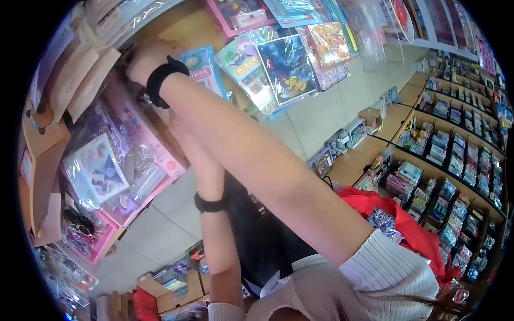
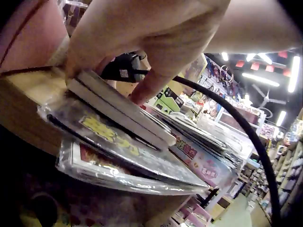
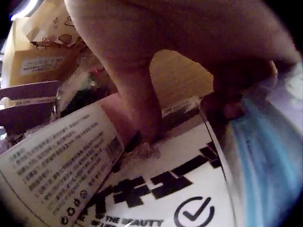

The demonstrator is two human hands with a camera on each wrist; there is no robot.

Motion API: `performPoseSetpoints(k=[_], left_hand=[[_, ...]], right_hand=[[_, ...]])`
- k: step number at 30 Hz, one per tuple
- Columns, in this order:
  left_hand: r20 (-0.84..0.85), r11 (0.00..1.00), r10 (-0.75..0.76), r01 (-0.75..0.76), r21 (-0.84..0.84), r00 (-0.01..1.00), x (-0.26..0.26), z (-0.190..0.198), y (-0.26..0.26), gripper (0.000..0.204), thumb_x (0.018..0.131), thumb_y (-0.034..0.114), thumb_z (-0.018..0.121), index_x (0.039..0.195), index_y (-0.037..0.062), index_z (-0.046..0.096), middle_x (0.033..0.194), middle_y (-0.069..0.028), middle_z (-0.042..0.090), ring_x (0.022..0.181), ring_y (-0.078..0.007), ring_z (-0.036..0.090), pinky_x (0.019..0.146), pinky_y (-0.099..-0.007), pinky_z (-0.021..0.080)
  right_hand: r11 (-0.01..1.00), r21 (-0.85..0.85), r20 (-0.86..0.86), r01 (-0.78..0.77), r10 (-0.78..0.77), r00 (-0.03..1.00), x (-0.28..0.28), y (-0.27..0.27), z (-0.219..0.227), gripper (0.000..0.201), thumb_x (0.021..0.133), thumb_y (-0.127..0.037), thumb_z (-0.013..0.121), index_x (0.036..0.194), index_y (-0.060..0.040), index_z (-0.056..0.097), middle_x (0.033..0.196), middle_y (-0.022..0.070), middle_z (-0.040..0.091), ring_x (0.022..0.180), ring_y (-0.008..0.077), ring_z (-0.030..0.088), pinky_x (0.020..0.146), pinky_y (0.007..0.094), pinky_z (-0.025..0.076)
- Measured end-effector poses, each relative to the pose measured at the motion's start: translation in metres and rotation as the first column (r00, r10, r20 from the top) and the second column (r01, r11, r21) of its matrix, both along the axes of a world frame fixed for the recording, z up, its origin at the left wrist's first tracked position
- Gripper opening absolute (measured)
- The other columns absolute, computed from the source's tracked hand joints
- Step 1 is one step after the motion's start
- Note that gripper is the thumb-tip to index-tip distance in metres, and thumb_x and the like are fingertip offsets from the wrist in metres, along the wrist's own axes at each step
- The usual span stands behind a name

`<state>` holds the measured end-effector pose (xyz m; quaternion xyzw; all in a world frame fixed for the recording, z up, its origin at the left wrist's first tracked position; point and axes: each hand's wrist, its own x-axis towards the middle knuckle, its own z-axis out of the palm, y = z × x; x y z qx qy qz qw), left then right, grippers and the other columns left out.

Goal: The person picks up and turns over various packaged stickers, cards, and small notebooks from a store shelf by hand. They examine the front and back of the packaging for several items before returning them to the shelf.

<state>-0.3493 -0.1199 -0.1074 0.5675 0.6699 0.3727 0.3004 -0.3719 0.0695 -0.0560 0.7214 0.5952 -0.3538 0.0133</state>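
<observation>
In the head view the forearms cross, and my right hand (image 1: 147, 61) is at the upper left beside a pink display box (image 1: 174, 163). My left hand is hidden there behind the right arm. The left wrist view shows my left hand (image 2: 156, 33) gripping a thick pale block (image 2: 120, 111) by its edges, above plastic-wrapped packets (image 2: 123, 146). In the right wrist view my right hand (image 3: 170, 38) holds a white packet with black lettering (image 3: 161, 189), thumb and fingers at its upper end. A white card with small print (image 3: 61, 165) overlaps it.
Wrapped sticker packs (image 1: 289, 67) lie along the counter to the right of the hands. Brown paper envelopes (image 1: 80, 75) and a cardboard box (image 1: 45, 155) stand at the left. Stocked shelves (image 1: 455, 155) and a red bag (image 1: 407, 224) are at the right.
</observation>
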Motion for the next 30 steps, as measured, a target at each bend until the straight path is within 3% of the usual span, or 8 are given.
performPoseSetpoints(k=[10, 11, 13, 17, 19, 22, 25, 30], left_hand=[[0.093, 0.994, -0.04, 0.049, -0.094, 0.995, 0.011, 0.038, 0.026, 0.051, 0.079, 0.02, 0.056, 0.12, -0.0065, 0.04, 0.12, -0.0265, 0.043, 0.115, -0.0406, 0.037, 0.098, -0.0449, 0.029], [-0.184, 0.994, -0.101, 0.105, 0.012, 0.978, 0.006, 0.007, 0.015, 0.056, 0.079, 0.022, 0.056, 0.123, -0.0078, 0.036, 0.122, -0.0291, 0.04, 0.116, -0.0428, 0.035, 0.099, -0.046, 0.029], [-0.228, 0.988, -0.106, 0.077, -0.133, 0.968, 0.009, 0.005, 0.014, 0.063, 0.078, 0.021, 0.059, 0.126, -0.0086, 0.031, 0.127, -0.0303, 0.035, 0.118, -0.0442, 0.033, 0.1, -0.0469, 0.029], [0.083, 0.995, 0.047, -0.04, -0.089, 0.995, 0.015, 0.028, 0.025, 0.069, 0.075, 0.01, 0.061, 0.13, -0.0094, 0.025, 0.134, -0.0293, 0.028, 0.122, -0.0443, 0.03, 0.101, -0.0467, 0.027], [0.03, 0.995, 0.1, -0.099, -0.008, 0.995, 0.019, 0.029, 0.023, 0.066, 0.075, 0.006, 0.059, 0.13, -0.01, 0.026, 0.134, -0.0292, 0.028, 0.122, -0.0443, 0.03, 0.102, -0.0462, 0.027], [-0.001, 0.989, 0.138, -0.138, -0.059, 0.99, 0.022, 0.03, 0.02, 0.066, 0.075, 0.005, 0.059, 0.131, -0.0102, 0.026, 0.134, -0.0297, 0.027, 0.124, -0.0427, 0.028, 0.103, -0.0442, 0.027], [-0.1, 0.981, 0.193, -0.191, 0.026, 0.976, 0.017, 0.034, 0.015, 0.059, 0.075, 0.003, 0.06, 0.127, -0.0084, 0.034, 0.129, -0.0271, 0.035, 0.121, -0.0407, 0.032, 0.1, -0.0423, 0.03], [0.276, 0.971, 0.224, -0.237, 0.015, 0.935, -0.001, 0.033, -0.02, 0.048, 0.077, -0.006, 0.047, 0.124, -0.0041, 0.038, 0.124, -0.0206, 0.044, 0.117, -0.0328, 0.042, 0.098, -0.0381, 0.033]], right_hand=[[0.941, 0.323, -0.386, 0.1, 0.034, 0.922, 0.019, -0.006, -0.013, 0.029, 0.067, -0.011, 0.06, 0.09, 0.0069, 0.059, 0.091, 0.0238, 0.061, 0.089, 0.0375, 0.059, 0.073, 0.0392, 0.049], [0.895, 0.392, -0.423, 0.213, -0.031, 0.906, 0.019, -0.01, -0.012, 0.03, 0.067, -0.01, 0.06, 0.091, 0.0079, 0.056, 0.089, 0.025, 0.06, 0.087, 0.0374, 0.059, 0.073, 0.0394, 0.049], [0.91, 0.339, -0.482, 0.24, -0.051, 0.875, 0.022, -0.005, -0.015, 0.034, 0.066, -0.01, 0.062, 0.093, 0.008, 0.052, 0.091, 0.0259, 0.06, 0.085, 0.0366, 0.059, 0.072, 0.0397, 0.049], [0.817, 0.404, -0.639, 0.411, -0.069, 0.766, 0.031, -0.011, -0.01, 0.025, 0.065, -0.003, 0.058, 0.087, 0.0076, 0.054, 0.086, 0.0284, 0.059, 0.088, 0.0416, 0.057, 0.077, 0.0436, 0.046], [0.931, 0.265, -0.559, 0.252, -0.065, 0.827, 0.05, -0.015, 0.041, 0.018, 0.066, -0.002, 0.056, 0.081, 0.0067, 0.055, 0.082, 0.0267, 0.06, 0.084, 0.0403, 0.058, 0.074, 0.0437, 0.045], [0.781, 0.528, -0.622, 0.335, 0.087, 0.778, 0.067, -0.012, 0.014, 0.02, 0.072, -0.004, 0.054, 0.089, 0.0069, 0.054, 0.083, 0.023, 0.06, 0.079, 0.034, 0.059, 0.07, 0.0385, 0.046], [0.914, 0.202, -0.727, 0.352, -0.101, 0.679, 0.095, -0.054, 0.045, 0.023, 0.079, -0.003, 0.054, 0.102, 0.0001, 0.047, 0.086, 0.0119, 0.057, 0.076, 0.0196, 0.057, 0.066, 0.0297, 0.046], [0.884, 0.039, -0.859, 0.465, -0.208, 0.468, 0.136, -0.119, 0.046, 0.043, 0.082, 0.005, 0.052, 0.121, -0.0023, 0.036, 0.09, 0.0043, 0.056, 0.08, 0.0092, 0.055, 0.069, 0.0206, 0.044]])
